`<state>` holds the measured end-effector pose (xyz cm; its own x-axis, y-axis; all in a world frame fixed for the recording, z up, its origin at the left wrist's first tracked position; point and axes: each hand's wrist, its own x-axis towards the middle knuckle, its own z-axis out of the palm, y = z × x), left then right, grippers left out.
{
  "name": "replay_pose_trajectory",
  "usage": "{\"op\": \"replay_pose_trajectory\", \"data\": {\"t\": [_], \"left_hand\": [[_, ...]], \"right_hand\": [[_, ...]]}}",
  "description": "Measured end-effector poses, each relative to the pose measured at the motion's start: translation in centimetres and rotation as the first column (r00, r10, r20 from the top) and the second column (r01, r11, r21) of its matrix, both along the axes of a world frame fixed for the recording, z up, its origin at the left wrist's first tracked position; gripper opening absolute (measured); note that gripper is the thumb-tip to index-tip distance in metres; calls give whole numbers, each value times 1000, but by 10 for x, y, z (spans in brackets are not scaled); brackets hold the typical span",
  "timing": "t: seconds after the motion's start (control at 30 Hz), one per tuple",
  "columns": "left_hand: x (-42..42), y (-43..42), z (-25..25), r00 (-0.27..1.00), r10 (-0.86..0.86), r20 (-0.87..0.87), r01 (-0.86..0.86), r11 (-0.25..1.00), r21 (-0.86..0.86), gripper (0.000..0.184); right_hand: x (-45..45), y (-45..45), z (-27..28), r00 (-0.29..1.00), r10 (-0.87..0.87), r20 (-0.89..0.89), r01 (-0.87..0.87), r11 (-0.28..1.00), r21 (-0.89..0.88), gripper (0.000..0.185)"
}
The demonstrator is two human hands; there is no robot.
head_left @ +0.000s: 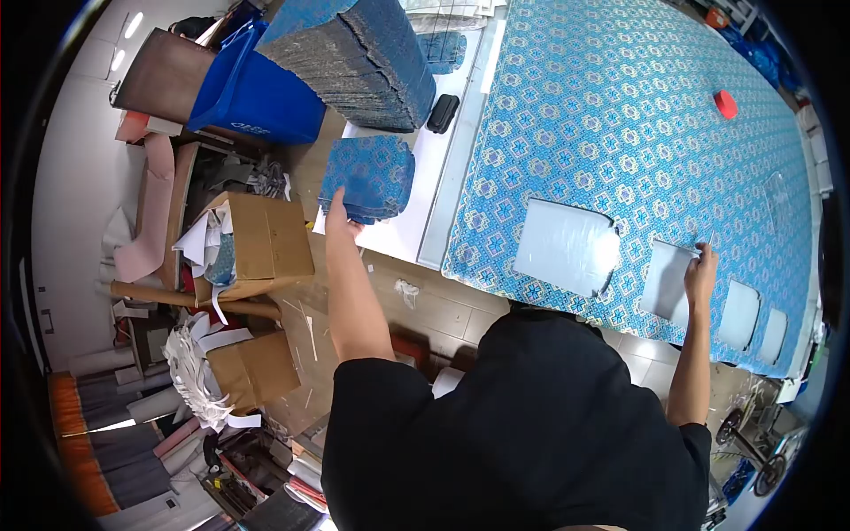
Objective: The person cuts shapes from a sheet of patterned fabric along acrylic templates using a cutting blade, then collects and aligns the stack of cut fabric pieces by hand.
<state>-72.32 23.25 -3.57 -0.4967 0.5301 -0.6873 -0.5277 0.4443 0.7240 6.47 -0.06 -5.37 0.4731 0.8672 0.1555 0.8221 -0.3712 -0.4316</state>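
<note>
My left hand point(341, 215) grips the near edge of a small stack of blue patterned fabric pieces point(370, 175), thumb on top and fingers partly hidden below. The stack is at the left end of the white table. At the right, my right hand point(701, 268) is closed around a thin, pointed item too small to name. It is over the blue patterned fabric sheet point(549, 133), beside a cut-out opening point(666, 279). A larger opening point(564, 248) and two smaller ones also show along the sheet's near edge.
A tall stack of cut fabric point(376, 66) stands behind the small one, beside a black case point(443, 113). A red round object point(726, 104) lies on the sheet. To the left are a blue bin point(257, 93) and cardboard boxes point(274, 239) with scraps.
</note>
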Motion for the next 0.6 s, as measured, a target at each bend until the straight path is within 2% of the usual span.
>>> {"op": "replay_pose_trajectory", "data": {"t": [0.07, 0.1, 0.23, 0.3, 0.33, 0.4, 0.53, 0.57, 0.6], "left_hand": [[-12, 4, -10, 993, -118, 21, 119, 990, -73, 60], [-13, 4, -14, 993, -95, 72, 99, 993, -56, 57], [-3, 8, -12, 994, -84, 71, 86, 996, -25, 59], [13, 11, 7, 996, -77, -40, 70, 985, -160, 58], [15, 12, 5, 996, -73, -41, 66, 985, -161, 58], [15, 18, -9, 999, -43, -3, 43, 998, 37, 60], [11, 22, -33, 999, 40, 17, -42, 981, 189, 58], [16, 17, -29, 999, 39, 16, -41, 982, 186, 58], [22, 14, -24, 997, 63, 38, -71, 957, 283, 58]], "right_hand": [[14, 11, -11, 993, -25, 113, 32, 998, -59, 37], [17, 17, -13, 991, -22, 135, 28, 998, -48, 37], [27, 33, -27, 977, -43, 209, 48, 999, -19, 39], [33, 37, -35, 977, 14, 212, 1, 998, -70, 42], [32, 36, -38, 977, 18, 210, -3, 998, -70, 42], [32, 36, -40, 977, 16, 213, -6, 999, -50, 42], [14, 31, -23, 970, -11, 242, 28, 997, -69, 45], [8, 31, -20, 953, -47, 300, 48, 999, 4, 46], [3, 33, -17, 930, -90, 356, 66, 995, 80, 48]]}}
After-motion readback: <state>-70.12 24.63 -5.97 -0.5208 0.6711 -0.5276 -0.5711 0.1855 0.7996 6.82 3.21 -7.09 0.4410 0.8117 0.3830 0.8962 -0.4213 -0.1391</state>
